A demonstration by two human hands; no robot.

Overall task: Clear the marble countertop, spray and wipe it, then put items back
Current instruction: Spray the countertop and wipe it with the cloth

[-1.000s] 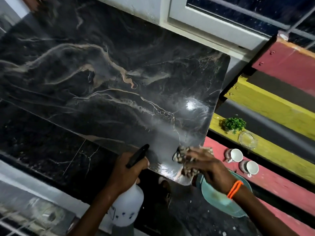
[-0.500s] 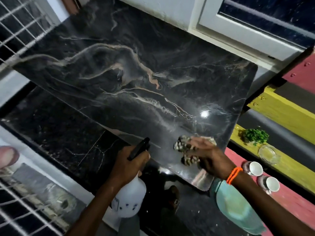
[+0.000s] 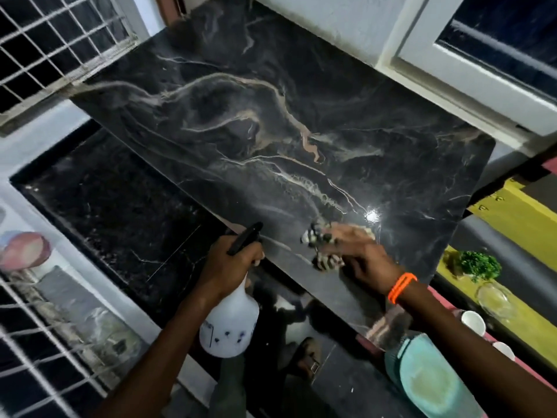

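The black marble countertop [image 3: 271,131] with pale and tan veins fills the middle of the view, bare and shiny. My right hand [image 3: 361,254], with an orange band at the wrist, presses a patterned black-and-white cloth [image 3: 322,248] flat on the slab near its front edge. My left hand [image 3: 229,263] grips the neck of a white spray bottle [image 3: 232,324] with a black trigger head, held just off the slab's front edge, left of the cloth.
A green plate [image 3: 428,375] lies at the lower right. On the striped red-and-yellow bench to the right are two white cups [image 3: 473,322], a glass dish [image 3: 494,300] and a small green plant [image 3: 479,265]. A lower dark stone ledge [image 3: 120,212] runs left; window grilles [image 3: 45,40] flank it.
The view has swung left and back, bringing the window grilles in. My right hand and cloth have slid up from the slab's front right corner toward its middle. My left hand keeps holding the bottle.
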